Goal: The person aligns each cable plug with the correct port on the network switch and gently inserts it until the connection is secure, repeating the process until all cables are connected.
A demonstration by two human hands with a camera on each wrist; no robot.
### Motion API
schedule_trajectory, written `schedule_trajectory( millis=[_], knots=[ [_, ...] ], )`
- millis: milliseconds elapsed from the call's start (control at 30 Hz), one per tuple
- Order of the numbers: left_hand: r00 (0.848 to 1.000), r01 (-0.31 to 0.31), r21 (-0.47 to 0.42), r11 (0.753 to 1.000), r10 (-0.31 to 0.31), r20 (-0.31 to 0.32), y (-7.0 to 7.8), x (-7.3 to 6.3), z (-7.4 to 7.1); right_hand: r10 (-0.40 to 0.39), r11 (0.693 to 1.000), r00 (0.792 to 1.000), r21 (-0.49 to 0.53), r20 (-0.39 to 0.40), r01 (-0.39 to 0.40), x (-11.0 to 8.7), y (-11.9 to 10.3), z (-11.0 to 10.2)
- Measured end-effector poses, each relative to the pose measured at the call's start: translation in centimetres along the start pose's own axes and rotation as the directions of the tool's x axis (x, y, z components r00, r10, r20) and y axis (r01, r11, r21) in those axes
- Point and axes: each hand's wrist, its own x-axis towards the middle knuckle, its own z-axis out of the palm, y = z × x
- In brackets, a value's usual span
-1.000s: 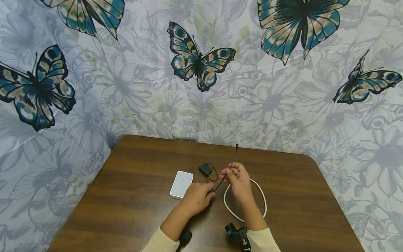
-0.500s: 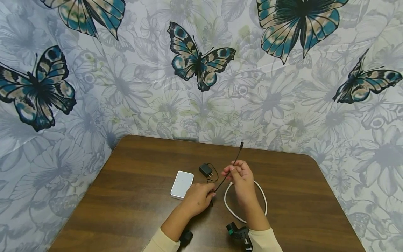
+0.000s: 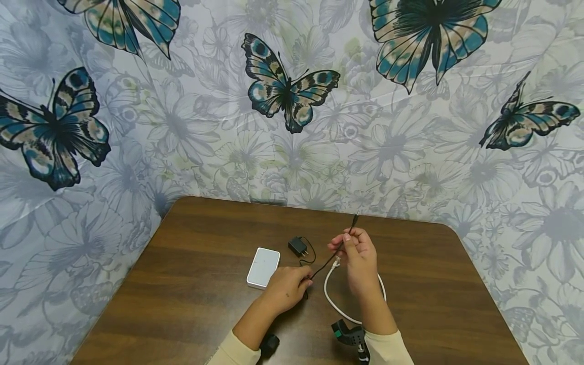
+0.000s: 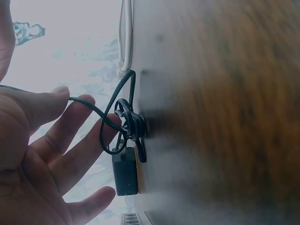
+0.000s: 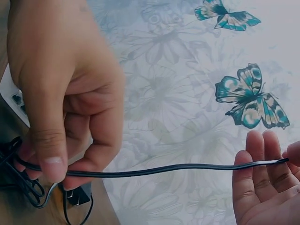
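Note:
My left hand (image 3: 284, 290) pinches a thin black power cord (image 5: 150, 173) between thumb and fingers, low over the table. A looped bundle (image 4: 136, 125) of the same cord hangs just under those fingers in the left wrist view. Up and to the right, my right hand (image 3: 361, 261) pinches the cord farther along, and its dark end points past the fingertips toward the wall. Between the hands the cord runs nearly straight. Behind the left hand lies the cord's black power adapter (image 3: 298, 246), its prongs showing. Beside that hand is a flat white box (image 3: 263, 267), partly covered by it.
A white cable (image 3: 329, 299) lies in a loop under my right forearm, which hides part of it. Black camera mounts (image 3: 349, 335) sit at both wrists. Beyond the far edge of the brown table (image 3: 205, 223) hangs a butterfly-patterned cloth (image 3: 182, 126).
My right hand has moved right and slightly away from the left one, leaving a longer stretch of cord between them and less past the fingertips. The left hand has barely moved.

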Motion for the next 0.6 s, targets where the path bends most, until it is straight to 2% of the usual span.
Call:
schedule_trajectory(
  millis=[600],
  knots=[
    [1.0,0.021,-0.01,1.0,-0.021,0.016,0.3,-0.1,-0.2,-0.069,0.995,0.998,0.068,0.014,0.067,-0.1,-1.3,-0.1]
  ],
)
